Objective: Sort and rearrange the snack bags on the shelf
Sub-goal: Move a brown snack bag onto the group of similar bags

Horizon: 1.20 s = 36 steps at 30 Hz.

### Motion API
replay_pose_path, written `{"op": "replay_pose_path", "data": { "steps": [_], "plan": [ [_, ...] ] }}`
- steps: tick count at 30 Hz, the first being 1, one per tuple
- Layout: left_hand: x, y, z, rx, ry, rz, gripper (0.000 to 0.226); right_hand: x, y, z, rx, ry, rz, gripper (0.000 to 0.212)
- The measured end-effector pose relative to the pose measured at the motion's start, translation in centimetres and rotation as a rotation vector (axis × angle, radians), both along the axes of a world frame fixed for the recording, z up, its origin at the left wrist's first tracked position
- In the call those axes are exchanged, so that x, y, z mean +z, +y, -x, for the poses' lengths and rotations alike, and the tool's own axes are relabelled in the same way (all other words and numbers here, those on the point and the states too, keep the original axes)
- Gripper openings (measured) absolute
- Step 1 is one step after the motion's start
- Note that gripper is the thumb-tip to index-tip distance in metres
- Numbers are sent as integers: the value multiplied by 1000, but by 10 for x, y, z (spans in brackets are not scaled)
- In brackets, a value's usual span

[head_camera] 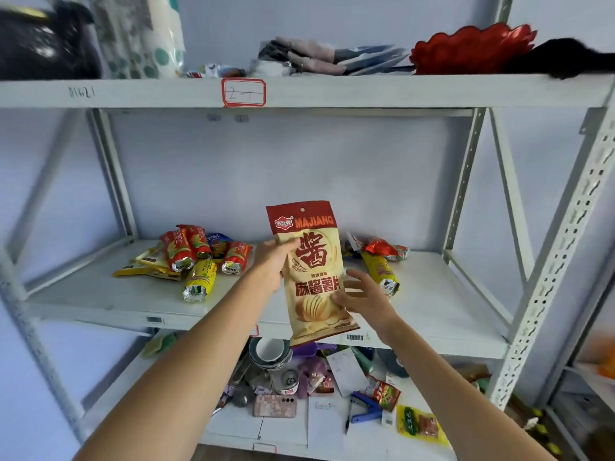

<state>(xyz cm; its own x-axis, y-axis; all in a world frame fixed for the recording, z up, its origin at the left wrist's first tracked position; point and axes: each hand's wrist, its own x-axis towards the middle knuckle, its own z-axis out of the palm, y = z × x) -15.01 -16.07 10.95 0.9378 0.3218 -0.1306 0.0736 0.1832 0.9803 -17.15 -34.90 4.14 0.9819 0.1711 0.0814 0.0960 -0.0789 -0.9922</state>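
**Chip bag held up before the middle shelf**

We are facing a grey metal rack, and we are working at its middle shelf. Toward that shelf's left end a heap of red and yellow snack tubes is lying; toward the right rear a smaller cluster of snack packs is resting. We are holding a cream-and-red chip bag upright in the air, in front of the shelf's front edge, between the two heaps. Our left hand is gripping the bag's left edge, thumb curled over the front. Our right hand is touching the lower right edge with loosely spread fingers; whether it is truly pinching, we cannot tell.

Risk, as we are judging it: the bag is hanging mostly from one edge grip, so it could slip or swing and fall onto the cluttered lower shelf. Setting it down carelessly could also nudge the tubes, which look likely to roll.

Legible writing: "MAJIANG" on the bag's red header, above large Chinese characters; a red-bordered label on the upper beam is reading roughly "2-1".
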Motion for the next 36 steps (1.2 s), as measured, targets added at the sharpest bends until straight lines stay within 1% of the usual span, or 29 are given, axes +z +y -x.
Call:
{"op": "replay_pose_path", "data": {
  "steps": [2, 3, 5, 6, 7, 10, 11, 13, 16, 19, 20, 21, 22, 23, 25, 27, 28, 30, 31, 32, 34, 35, 36],
  "plan": [
    [-3, -2, 8, 94, 1, -52, 11, -12, 9, 2, -181, -158, 228, 62],
    [-5, -1, 11, 145, -4, -78, 14, -16, 15, 6, -229, -233, 308, 59],
    [-8, 0, 15, 237, -20, -108, 21, -23, 31, 16, -193, -325, 372, 55],
    [-8, 2, 16, 267, -32, -114, 24, -24, 41, 22, -152, -344, 416, 58],
    [-8, 2, 17, 289, -44, -118, 26, -26, 52, 25, -127, -348, 499, 66],
    [-7, 9, 18, 328, -71, -117, 23, -27, 88, 31, -147, -312, 767, 96],
    [-6, 13, 18, 331, -74, -110, 18, -27, 100, 31, -185, -302, 819, 100],
    [-5, 24, 16, 325, -71, -77, 14, -27, 119, 30, -279, -318, 865, 96],
    [-3, 54, 16, 267, -49, -55, 18, -25, 147, 25, -356, -348, 768, 72],
    [1, 92, 22, 125, -115, -68, 19, -25, 173, 18, -317, -303, 588, 61],
    [3, 108, 24, 55, -148, -123, 20, -24, 182, 15, -298, -268, 497, 58],
    [4, 126, 26, -11, -184, -196, 27, -22, 190, 11, -280, -214, 381, 53],
    [4, 143, 27, -61, -217, -256, 37, -20, 197, 9, -255, -139, 236, 49],
    [5, 163, 27, -74, -238, -295, 47, -17, 206, 7, -218, -50, 74, 45],
    [3, 201, 24, -27, -241, -309, 52, -12, 222, 3, -142, 116, -188, 39],
    [-1, 232, 19, 2, -204, -319, 56, -11, 233, 2, -51, 220, -365, 34],
    [-3, 247, 16, -13, -164, -318, 62, -12, 239, 2, -4, 250, -420, 33],
    [-8, 269, 9, -76, -71, -295, 79, -12, 249, 1, 78, 280, -453, 32],
    [-10, 277, 6, -129, -35, -268, 80, -12, 254, 2, 113, 284, -448, 32],
    [-11, 281, 6, -194, -20, -237, 68, -13, 258, 3, 145, 284, -434, 33],
    [-14, 285, 4, -317, -38, -147, 30, -16, 268, 4, 169, 282, -393, 32],
    [-19, 287, 1, -337, -63, -95, 22, -17, 272, 5, 175, 281, -375, 32],
    [-23, 288, -1, -332, -89, -51, 21, -19, 275, 6, 172, 280, -363, 32]
  ]
}}
